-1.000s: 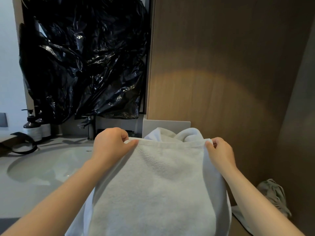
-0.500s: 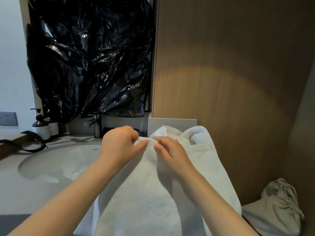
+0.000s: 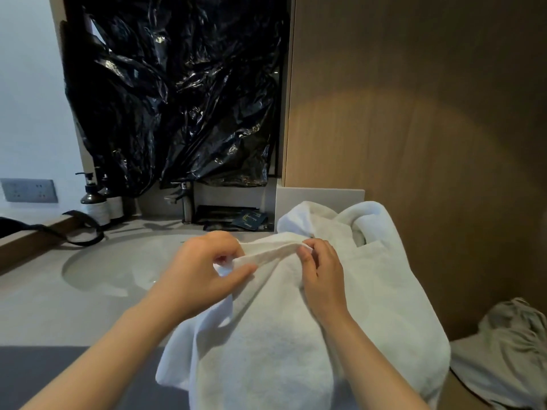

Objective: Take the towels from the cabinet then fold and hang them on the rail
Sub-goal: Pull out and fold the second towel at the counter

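Since a second ago the right hand [image 3: 321,270] has travelled in from the far corner of the towel [image 3: 266,350] and now sits just beside the left hand [image 3: 204,270], with the top hem bunched into a ridge between them. The left hand pinches that hem between thumb and curled fingers. The right hand nips it with thumb and fingertips.

The towel lies in front of the person on the tabletop [image 3: 44,306], its lower part draping over the front edge and out of view. More white towelling [image 3: 370,220] is heaped behind it against the low upstand; whether it is the same piece I cannot tell.

Two pump bottles [image 3: 94,202] carry pale labels too small to read. A dark sachet [image 3: 251,220] by the tap [image 3: 183,199] bears a light printed mark, also illegible.

The towel's right side lies near the wooden panel [image 3: 414,143], with a grey cloth bag [image 3: 509,350] lower down on that side. Room to move lies to the left, over the sink basin [image 3: 118,270]. Black plastic sheeting [image 3: 177,99] hangs above the tap, and a black strap [image 3: 74,229] curls near the bottles below a wall socket [image 3: 28,190].
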Action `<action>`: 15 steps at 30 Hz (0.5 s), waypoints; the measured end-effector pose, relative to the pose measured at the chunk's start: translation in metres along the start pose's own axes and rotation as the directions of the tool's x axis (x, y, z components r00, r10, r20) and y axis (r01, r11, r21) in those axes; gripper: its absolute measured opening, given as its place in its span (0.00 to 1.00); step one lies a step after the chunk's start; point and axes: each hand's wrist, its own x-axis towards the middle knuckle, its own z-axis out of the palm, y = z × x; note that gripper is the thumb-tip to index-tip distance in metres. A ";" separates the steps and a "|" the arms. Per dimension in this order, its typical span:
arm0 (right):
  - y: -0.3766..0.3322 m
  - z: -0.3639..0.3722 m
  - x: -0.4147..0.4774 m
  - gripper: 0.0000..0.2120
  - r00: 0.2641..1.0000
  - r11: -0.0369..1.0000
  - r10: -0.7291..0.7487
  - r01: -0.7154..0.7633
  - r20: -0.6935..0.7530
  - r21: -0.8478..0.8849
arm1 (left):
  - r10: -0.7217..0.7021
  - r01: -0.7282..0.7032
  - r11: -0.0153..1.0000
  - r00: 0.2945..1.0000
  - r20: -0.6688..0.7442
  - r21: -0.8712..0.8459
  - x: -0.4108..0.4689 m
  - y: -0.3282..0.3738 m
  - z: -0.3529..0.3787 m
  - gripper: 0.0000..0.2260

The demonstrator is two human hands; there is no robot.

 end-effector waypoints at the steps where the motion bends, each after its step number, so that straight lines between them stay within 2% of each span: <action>1: 0.000 0.000 0.000 0.06 1.000 1.000 -0.001 0.001 0.000 0.004 | 0.004 -0.005 1.000 1.000 -0.031 -0.024 0.000 -0.003 0.000 0.09; 7: -0.006 -0.008 -0.001 0.06 1.000 0.999 -0.025 0.025 -0.003 0.022 | -0.046 0.005 0.986 0.968 -0.247 -0.166 0.010 -0.011 0.000 0.03; 13: -0.019 -0.028 0.016 0.07 0.993 0.994 -0.105 0.106 0.046 -0.026 | -0.174 0.110 0.967 0.944 -0.279 -0.230 0.035 -0.016 -0.003 0.04; 15: -0.023 -0.033 0.026 0.07 0.992 0.993 -0.115 0.116 0.060 -0.024 | -0.245 0.155 0.933 0.934 -0.260 -0.324 0.043 -0.013 -0.006 0.03</action>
